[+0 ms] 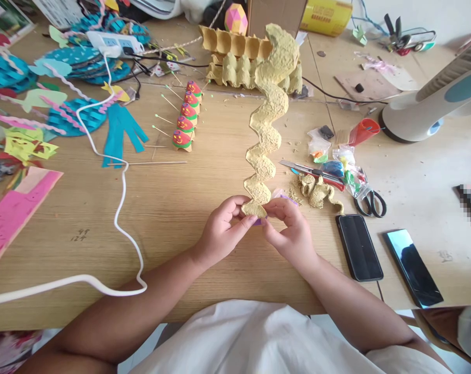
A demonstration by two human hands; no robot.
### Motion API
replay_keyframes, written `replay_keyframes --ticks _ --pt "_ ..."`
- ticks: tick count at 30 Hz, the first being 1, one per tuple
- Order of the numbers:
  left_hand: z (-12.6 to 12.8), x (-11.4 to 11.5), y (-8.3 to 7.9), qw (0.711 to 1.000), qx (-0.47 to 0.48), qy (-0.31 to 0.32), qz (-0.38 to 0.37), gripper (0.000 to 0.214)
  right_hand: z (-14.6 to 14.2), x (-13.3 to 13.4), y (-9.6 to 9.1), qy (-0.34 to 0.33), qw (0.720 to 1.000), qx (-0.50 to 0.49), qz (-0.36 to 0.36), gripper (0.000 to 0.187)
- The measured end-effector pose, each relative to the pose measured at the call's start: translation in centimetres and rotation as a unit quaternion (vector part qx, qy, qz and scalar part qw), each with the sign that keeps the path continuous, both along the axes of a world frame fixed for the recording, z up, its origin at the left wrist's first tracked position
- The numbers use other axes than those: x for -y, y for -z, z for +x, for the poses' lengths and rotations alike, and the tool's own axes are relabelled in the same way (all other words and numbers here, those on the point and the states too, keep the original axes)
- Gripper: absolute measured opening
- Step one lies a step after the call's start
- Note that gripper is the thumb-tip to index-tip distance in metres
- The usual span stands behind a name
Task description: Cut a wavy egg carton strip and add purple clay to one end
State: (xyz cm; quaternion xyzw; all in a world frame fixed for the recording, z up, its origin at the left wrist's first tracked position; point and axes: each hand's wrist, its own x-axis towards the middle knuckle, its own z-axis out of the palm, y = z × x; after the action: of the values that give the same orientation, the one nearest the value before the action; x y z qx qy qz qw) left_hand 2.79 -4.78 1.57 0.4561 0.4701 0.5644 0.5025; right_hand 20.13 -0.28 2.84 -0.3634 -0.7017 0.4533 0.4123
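Note:
A long, wavy strip cut from a yellowish egg carton (268, 137) stretches away from me, its far end raised in front of the other carton pieces. My left hand (224, 224) is closed on the near end, thumb and fingers pinching its left edge. From the other side my right hand (292, 231) grips the same end with thumb and fingertips. A small purple piece (257, 222) shows under the strip between the thumbs; I cannot make out what it is. Right of the hands lie torn carton scraps (319, 191) and a utility knife (307, 169).
A painted carton caterpillar (186, 117) stands left of the strip. More egg carton (235, 70) sits behind. A white cord (122, 202) crosses the left side. To the right are scissors (371, 203), clay packets (334, 163), two phones (360, 248) and a lamp base (410, 119).

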Motion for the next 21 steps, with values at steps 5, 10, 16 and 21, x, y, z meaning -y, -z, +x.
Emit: replay_keyframes --ticks 5,10,16,21 --pt "-0.11 -0.02 0.09 1.0 -0.022 -0.006 -0.007 0.034 0.08 -0.09 -0.01 -0.019 1.0 -0.014 -0.018 0.018" --pt "-0.08 -0.16 -0.22 1.0 0.011 -0.016 -0.003 0.033 0.23 -0.13 -0.14 -0.032 0.998 -0.032 -0.053 0.017" --pt "0.27 -0.32 -0.63 0.998 0.067 -0.01 -0.004 0.034 -0.02 -0.28 -0.17 -0.026 0.993 -0.041 -0.107 0.023" --pt "0.18 -0.27 -0.67 0.997 0.077 0.008 -0.011 0.034 -0.24 -0.3 -0.03 -0.022 0.991 -0.049 -0.126 0.035"
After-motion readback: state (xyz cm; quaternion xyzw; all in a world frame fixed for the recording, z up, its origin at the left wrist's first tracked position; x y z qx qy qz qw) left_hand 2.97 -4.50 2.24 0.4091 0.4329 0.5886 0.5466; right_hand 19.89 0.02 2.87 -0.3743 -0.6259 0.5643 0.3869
